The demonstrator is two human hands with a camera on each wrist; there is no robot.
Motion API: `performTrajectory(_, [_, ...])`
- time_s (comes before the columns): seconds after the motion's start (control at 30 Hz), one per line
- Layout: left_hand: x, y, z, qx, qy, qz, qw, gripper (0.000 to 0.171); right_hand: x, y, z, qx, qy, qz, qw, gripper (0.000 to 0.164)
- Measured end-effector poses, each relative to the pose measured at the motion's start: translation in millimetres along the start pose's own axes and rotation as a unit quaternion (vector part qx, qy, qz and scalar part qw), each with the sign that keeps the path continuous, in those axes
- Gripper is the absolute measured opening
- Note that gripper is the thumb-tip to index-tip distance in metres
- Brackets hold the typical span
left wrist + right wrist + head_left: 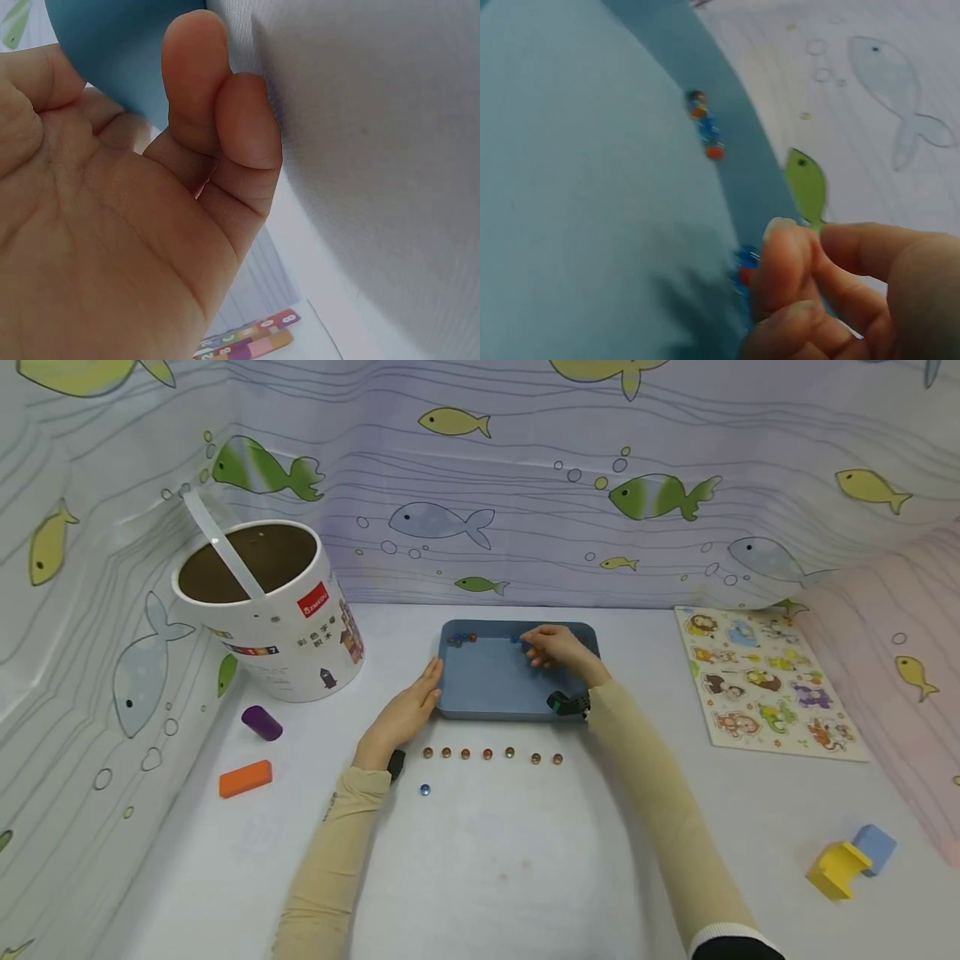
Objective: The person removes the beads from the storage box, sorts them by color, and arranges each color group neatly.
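The blue-grey tray (495, 689) lies on the white table, with my left hand (408, 710) against its left side, fingers straight. In the left wrist view the palm of that hand shows beside the blue tray wall (112, 52). My right hand (558, 652) reaches over the tray's back right part, thumb and fingertips drawn close together right beside blue beads (516, 639). Whether a bead is pinched there I cannot tell. More small blue and orange beads (709, 131) lie along the tray's far edge, towards its back left corner.
A row of amber beads (487, 754) and one blue bead (425, 790) lie before the tray. Around stand a white bucket (300, 652), a purple cylinder (262, 723), an orange block (245, 779), a picture board (772, 685), a yellow block (832, 872) and a blue block (876, 847).
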State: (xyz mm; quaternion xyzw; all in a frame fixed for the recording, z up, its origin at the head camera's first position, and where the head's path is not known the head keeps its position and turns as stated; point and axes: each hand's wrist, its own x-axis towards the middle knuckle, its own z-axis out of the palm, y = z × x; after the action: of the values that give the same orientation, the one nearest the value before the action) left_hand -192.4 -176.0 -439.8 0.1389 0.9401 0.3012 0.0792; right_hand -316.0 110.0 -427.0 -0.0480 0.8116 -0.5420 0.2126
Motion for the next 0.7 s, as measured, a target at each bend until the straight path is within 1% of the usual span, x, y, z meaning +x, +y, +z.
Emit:
performTrajectory(0.07, [0.0,0.4,0.1,-0.005,-0.003,-0.001,1.0000,0.056,4,-1,6,-0.003,-0.002,0.004,1.000,0.039])
performTrajectory(0.2, [0.6,0.3,-0.4,-0.006,-0.008,-0.002,0.9999,0.056,10,0,14,-0.001,0.007,0.009,1.000,0.037])
performTrajectory(0.5, [-0.8,1.0,-4.3,-0.001,-0.004,-0.004,1.0000,0.056,16,-2,20,-0.017,0.000,0.002,1.000,0.037])
performTrajectory(0.63, [-0.6,0.3,-2.8,-0.003,-0.005,-0.004,1.0000,0.056,19,0,22,-0.031,-0.002,0.002,1.000,0.032])
performTrajectory(0.7, [-0.4,0.0,-1.7,-0.004,-0.003,-0.004,1.0000,0.056,20,1,22,-0.049,-0.001,-0.002,0.999,0.028])
